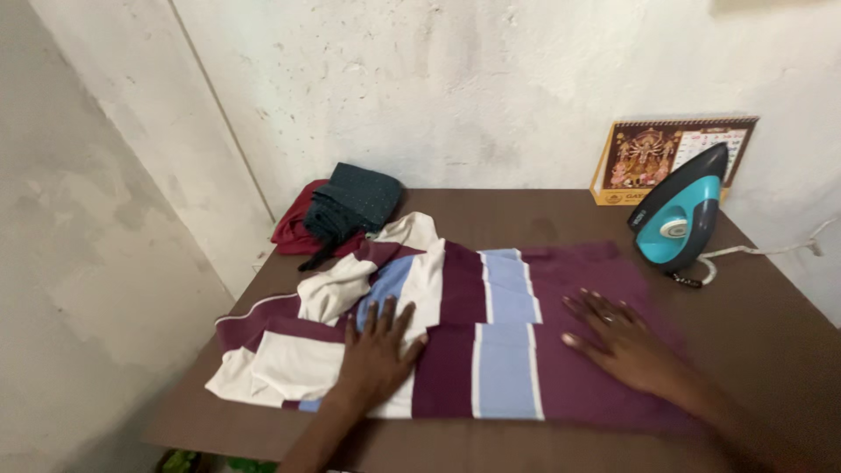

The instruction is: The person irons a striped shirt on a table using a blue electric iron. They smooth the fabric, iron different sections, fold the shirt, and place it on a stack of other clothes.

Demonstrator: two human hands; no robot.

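A maroon, white and light-blue striped shirt (pixel 491 324) lies spread on a brown table (pixel 771 324). My left hand (pixel 378 350) rests flat on its left part, near the folded sleeve and collar, fingers spread. On the maroon right part of the shirt my right hand (pixel 618 337) presses flat, fingers apart. Neither hand grips anything.
A teal and black iron (pixel 681 215) stands upright at the back right, its white cord (pixel 762 252) trailing to the right. A calendar (pixel 670 158) leans on the wall behind it. Folded dark and red clothes (pixel 342 210) sit at the back left corner. Walls close in behind and left.
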